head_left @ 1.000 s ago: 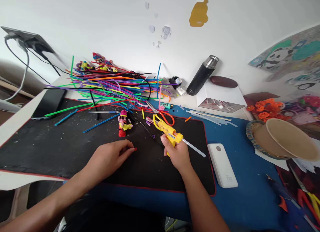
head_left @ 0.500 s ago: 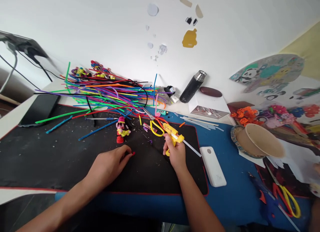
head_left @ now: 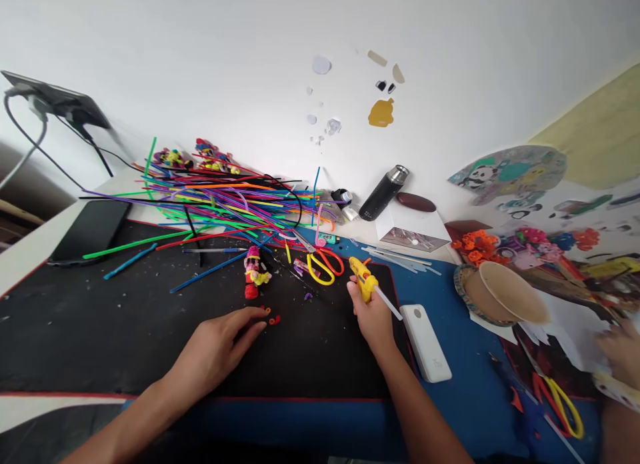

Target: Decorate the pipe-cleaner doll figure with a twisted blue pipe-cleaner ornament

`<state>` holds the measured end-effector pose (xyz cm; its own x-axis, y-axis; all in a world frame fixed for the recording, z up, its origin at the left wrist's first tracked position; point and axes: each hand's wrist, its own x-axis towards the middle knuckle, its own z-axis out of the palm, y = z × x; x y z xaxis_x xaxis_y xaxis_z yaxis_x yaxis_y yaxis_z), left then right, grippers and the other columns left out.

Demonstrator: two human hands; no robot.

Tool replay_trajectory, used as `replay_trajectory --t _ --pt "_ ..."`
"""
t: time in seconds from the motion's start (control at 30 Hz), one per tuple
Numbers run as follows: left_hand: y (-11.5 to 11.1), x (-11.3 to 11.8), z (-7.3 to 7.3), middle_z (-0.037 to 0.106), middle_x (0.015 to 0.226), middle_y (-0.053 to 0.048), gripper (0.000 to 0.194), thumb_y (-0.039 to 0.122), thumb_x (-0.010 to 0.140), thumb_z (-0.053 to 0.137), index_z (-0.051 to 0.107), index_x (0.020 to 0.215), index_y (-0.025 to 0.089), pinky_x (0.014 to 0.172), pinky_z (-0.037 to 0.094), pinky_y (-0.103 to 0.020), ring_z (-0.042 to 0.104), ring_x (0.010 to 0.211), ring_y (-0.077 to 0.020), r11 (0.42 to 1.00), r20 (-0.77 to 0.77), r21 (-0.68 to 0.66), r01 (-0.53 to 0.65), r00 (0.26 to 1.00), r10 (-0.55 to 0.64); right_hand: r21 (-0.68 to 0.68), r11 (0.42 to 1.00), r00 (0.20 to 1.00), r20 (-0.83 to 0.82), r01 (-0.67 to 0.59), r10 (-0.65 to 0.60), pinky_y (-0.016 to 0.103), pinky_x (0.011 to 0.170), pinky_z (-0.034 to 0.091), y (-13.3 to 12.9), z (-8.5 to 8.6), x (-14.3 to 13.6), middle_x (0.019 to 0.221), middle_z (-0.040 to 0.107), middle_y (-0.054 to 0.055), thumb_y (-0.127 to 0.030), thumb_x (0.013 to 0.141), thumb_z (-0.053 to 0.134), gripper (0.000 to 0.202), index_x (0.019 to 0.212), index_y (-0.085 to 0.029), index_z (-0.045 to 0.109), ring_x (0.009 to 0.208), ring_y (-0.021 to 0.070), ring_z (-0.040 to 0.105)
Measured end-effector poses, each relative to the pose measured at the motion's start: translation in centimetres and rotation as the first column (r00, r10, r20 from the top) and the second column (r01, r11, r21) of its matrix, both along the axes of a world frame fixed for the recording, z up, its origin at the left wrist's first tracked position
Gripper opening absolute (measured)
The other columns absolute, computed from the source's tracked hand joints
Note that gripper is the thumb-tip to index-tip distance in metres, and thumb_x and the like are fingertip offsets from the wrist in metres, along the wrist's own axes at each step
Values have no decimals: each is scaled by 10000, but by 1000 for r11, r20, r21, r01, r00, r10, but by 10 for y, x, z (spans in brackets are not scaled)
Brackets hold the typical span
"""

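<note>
On the black mat (head_left: 150, 344), small red and orange curled pieces (head_left: 274, 321) lie just beyond the fingertips of my left hand (head_left: 220, 344). Its thumb and forefinger are a little apart, with nothing visible between them. My right hand (head_left: 374, 317) grips a yellow hot glue gun (head_left: 364, 277), a clear glue stick (head_left: 389, 303) poking out of its back end. A small figure (head_left: 253, 274) in pink, yellow and red fuzzy stems stands beyond my left hand. Scissors (head_left: 321, 269) with yellow and red handles rest between the figure and the glue gun.
Behind the mat is a heap of coloured pipe cleaners (head_left: 225, 197). A black flask (head_left: 384, 194) leans by a white box (head_left: 415, 231). A white power bank (head_left: 426, 344) is right of my right hand. Another person's hand (head_left: 623, 351) shows at the far right.
My left hand has let go of a small red piece, now on the mat. My right hand has carried the glue gun right, away from the scissors. The camera view has shifted.
</note>
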<state>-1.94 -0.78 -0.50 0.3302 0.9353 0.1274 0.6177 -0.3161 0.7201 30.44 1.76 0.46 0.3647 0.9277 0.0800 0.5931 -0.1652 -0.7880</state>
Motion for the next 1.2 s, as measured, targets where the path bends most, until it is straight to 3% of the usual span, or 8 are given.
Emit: replay_trajectory --t 0.17,0.33,0.47,0.57,0.73,0.9,1.07,1.2 --pt "-4 -13 3 848 1012 15 277 452 1075 527 740 1129 283 773 611 -235 820 858 -189 998 35 60 37 999 -39 -16 1000 995 103 23 -21 401 872 554 5 2 -1 1119 796 144 -657 911 573 574 1182 -184 752 1033 329 741" --pt "-4 -26 4 846 1012 17 247 415 1076 535 735 1144 287 776 600 -211 818 868 -175 995 60 83 45 997 -50 -156 986 978 207 53 -20 372 728 516 8 2 -7 938 791 132 -718 909 511 588 1093 -205 731 869 331 741" --pt "6 -40 17 848 1013 29 267 440 1059 540 750 1134 294 771 591 -202 816 860 -170 998 65 67 -5 998 1 -177 982 967 252 69 -22 350 695 504 10 4 -7 913 785 125 -702 916 499 561 1077 -216 728 841 317 737" --pt "25 -51 34 847 978 16 328 497 1028 534 767 1115 282 732 586 -222 800 807 -185 997 56 24 -73 996 71 -155 987 963 269 52 -8 347 681 499 10 4 -6 914 784 128 -705 919 504 554 1052 -219 732 832 316 733" --pt "78 -66 58 828 974 -38 435 581 964 539 770 1060 226 694 542 -272 736 769 -217 983 48 7 -186 982 185 -110 994 958 287 15 17 356 677 499 7 0 -5 927 791 127 -687 925 529 541 1069 -215 750 811 315 727" --pt "116 -76 69 700 717 0 458 585 937 538 745 1061 196 592 442 -266 595 622 -183 942 61 23 -334 941 332 -131 991 966 252 -28 61 369 729 523 3 0 -2 1001 806 114 -665 929 571 506 1093 -224 759 876 318 743" --pt "138 -76 64 674 714 14 442 564 967 528 738 1111 202 589 415 -259 572 622 -171 964 21 48 -263 965 262 -166 981 966 222 -96 132 367 788 535 2 1 0 1094 797 96 -597 928 611 478 1188 -224 760 928 288 744" --pt "167 -62 53 787 913 -32 367 485 990 528 756 1094 217 675 479 -269 687 750 -198 982 -117 150 -117 984 135 -109 989 971 206 -98 119 372 736 539 -2 3 -3 900 778 91 -634 910 621 548 1176 -183 782 777 267 707"
